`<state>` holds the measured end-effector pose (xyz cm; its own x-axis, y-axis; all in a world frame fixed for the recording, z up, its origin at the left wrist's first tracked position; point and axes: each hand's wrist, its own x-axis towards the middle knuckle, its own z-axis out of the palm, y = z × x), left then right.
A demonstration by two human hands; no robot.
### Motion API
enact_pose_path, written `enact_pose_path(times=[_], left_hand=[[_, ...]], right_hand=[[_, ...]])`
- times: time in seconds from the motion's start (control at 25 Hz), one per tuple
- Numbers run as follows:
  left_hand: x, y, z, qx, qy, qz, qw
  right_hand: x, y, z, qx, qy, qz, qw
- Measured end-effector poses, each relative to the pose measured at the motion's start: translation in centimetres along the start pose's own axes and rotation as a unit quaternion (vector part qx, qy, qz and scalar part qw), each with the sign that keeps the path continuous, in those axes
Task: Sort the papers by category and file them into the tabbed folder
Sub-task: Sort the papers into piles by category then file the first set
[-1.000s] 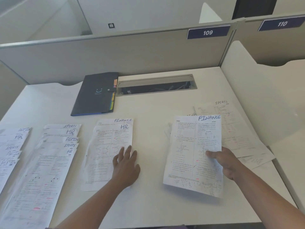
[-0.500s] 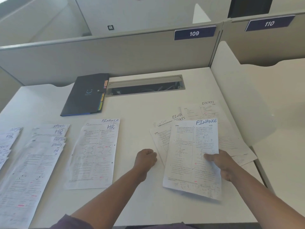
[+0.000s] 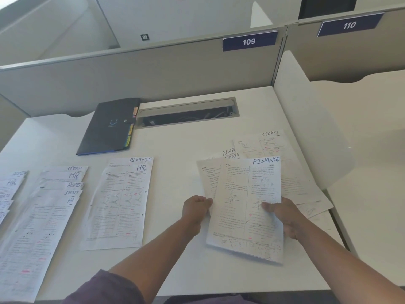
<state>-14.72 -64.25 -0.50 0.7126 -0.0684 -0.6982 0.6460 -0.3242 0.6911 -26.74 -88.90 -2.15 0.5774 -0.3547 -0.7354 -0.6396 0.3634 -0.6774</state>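
Observation:
My right hand holds a printed sheet headed FINANCE above the desk, thumb on its right edge. My left hand grips the left edge of another sheet lying partly under it. Behind them lies a loose pile with SPORTS and FINA headings showing. In the middle, a sheet headed HR covers one headed FINANCE. Two fanned rows of sheets marked SPORTS, HR and ADMIN lie at the left. The dark tabbed folder lies closed at the back of the desk.
A grey cable slot is cut into the white desk beside the folder. Grey partitions, labelled 109 and 110, close off the back. A white divider stands along the right edge. The desk's front edge is near my body.
My left hand left the HR sheet, crossed to the right and took hold of a sheet beside the FINANCE sheet. The right hand kept holding its sheet.

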Motion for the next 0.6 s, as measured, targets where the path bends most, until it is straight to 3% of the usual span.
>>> enact_pose_path(times=[0.4, 0.6], left_hand=[[-0.3, 1.4, -6.0, 0.038, 0.148, 0.112, 0.982], [-1.1, 1.6, -12.0, 0.054, 0.2, 0.115, 0.971]], right_hand=[[-0.2, -1.2, -1.1, 0.081, -0.003, -0.019, 0.997], [-0.3, -2.0, 0.6, 0.113, -0.025, -0.028, 0.993]])
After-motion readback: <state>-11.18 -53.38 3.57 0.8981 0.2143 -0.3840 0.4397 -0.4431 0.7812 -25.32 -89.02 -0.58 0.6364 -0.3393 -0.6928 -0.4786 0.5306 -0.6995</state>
